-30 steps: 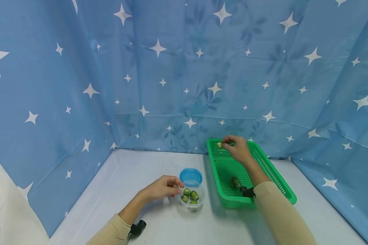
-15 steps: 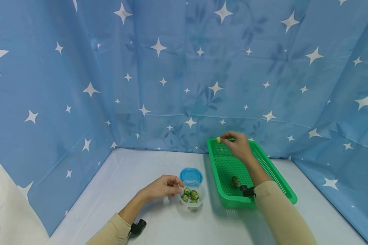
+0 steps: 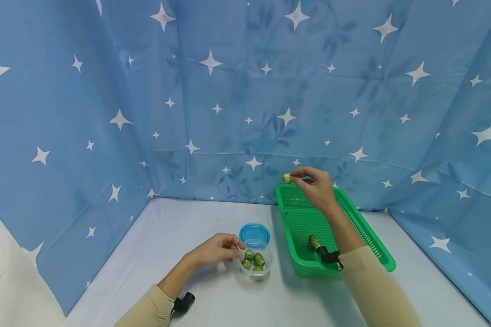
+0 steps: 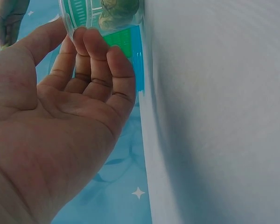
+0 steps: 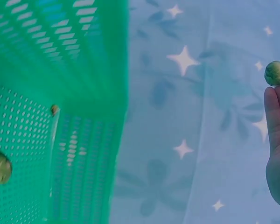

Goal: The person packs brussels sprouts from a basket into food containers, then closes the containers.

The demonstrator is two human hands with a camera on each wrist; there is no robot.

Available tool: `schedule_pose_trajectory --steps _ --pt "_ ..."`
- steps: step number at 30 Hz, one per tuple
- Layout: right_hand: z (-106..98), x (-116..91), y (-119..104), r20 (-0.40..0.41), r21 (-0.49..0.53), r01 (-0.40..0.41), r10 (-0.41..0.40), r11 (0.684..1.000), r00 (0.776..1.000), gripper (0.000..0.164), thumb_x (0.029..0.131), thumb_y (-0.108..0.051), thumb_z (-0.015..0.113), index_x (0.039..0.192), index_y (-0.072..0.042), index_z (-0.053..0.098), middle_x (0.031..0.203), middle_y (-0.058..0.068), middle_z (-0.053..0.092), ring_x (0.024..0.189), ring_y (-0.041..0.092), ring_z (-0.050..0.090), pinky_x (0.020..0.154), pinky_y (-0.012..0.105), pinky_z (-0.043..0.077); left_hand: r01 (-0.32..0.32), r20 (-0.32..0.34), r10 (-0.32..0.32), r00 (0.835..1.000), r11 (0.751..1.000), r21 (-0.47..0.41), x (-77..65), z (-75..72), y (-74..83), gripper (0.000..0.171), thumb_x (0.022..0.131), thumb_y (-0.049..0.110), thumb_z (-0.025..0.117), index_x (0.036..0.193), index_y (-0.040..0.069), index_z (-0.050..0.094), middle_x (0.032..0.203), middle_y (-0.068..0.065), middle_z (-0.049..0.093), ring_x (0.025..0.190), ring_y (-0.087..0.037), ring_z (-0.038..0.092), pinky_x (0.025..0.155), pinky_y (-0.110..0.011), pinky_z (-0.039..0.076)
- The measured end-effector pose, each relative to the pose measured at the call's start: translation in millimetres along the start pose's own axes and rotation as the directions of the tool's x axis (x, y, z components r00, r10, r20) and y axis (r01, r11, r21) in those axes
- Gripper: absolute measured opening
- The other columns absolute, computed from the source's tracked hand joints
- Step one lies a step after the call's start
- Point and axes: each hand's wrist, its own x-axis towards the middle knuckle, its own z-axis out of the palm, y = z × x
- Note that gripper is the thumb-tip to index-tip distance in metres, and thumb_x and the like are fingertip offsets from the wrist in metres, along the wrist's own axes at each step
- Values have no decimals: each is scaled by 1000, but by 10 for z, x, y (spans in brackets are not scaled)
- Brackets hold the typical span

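Note:
My right hand [image 3: 314, 186] pinches a Brussels sprout [image 3: 286, 178] between thumb and fingertips, above the far left corner of a green basket [image 3: 288, 236]. In the right wrist view that Brussels sprout [image 5: 276, 73] sits at the fingertips, at the right edge. Low on the table, my left hand [image 3: 218, 250] holds the left rim of a clear plastic container [image 3: 269, 263] with curled fingers and thumb. Several Brussels sprouts [image 3: 258, 259] lie in this container. In the left wrist view the fingertips [image 4: 97, 42] are right at the container wall.
More Brussels sprouts [image 3: 313, 241] lie in the near part of the basket, and a small brown bit [image 5: 54, 109] is on its floor. A blue lid [image 3: 255, 233] lies just behind the container. A starred blue curtain [image 3: 212, 113] hangs behind the white table [image 3: 200, 218].
My right hand has lifted and moved slightly left with the Brussels sprout, from within the basket's far end to above its rim. The left hand and container have stayed put.

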Motion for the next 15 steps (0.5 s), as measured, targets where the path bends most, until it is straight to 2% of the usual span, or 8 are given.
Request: schedule_pose_trajectory --steps 5,10,15 --pt "45 -46 13 -30 95 64 -61 993 998 15 92 13 70 105 8 75 97 30 72 89 11 71 79 18 59 -1 -1 1 1000 1000 0 9 -2 -4 26 101 22 70 122 5 71 98 -10 70 87 -24 63 79 -36 54" --pt "90 -121 -58 -51 148 120 -114 982 992 13 92 8 73 105 7 76 96 29 72 90 15 73 79 21 60 2 0 -2 1000 1000 7 12 3 -15 26 102 20 68 123 4 70 95 -4 69 86 -23 62 79 -36 54" --pt "125 -189 -148 -67 173 163 -154 971 986 11 93 7 73 104 7 76 96 25 72 92 16 73 80 24 61 9 -7 -9 1000 1000 5 9 9 -13 26 102 20 68 122 5 70 96 -4 69 87 -21 62 80 -35 54"
